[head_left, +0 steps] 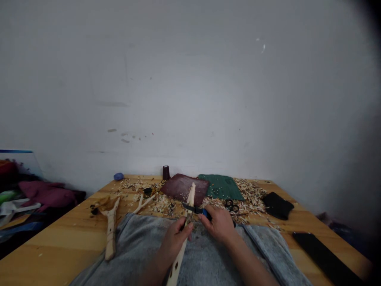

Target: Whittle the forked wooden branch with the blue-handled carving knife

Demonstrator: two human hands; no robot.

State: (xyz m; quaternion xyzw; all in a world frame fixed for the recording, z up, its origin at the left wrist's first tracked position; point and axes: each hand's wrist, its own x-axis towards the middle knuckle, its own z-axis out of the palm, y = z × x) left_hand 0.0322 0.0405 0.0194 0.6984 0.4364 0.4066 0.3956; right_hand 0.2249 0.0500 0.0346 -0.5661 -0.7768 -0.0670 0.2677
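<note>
A long, pale peeled wooden stick [192, 194] with dark knots runs away from me, tilted over the grey cloth [143, 238]. My left hand [175, 237] is closed around its middle. My right hand [218, 223] is wrapped around the blue and black handle of a knife [190, 207]. The knife's dark blade lies across the stick, just beyond my left fingers. Whether the edge bites into the wood is too small to tell. Beyond the stick's far end lies a dark red leather piece [178, 186].
Wood shavings [253, 190] cover the table's back. Around them are a green leather piece [222, 186], black scissors [231, 205], a thread spool [166, 172] and a black piece [278, 205]. Forked sticks [110, 230] lie left; a long black object [324, 256] lies right.
</note>
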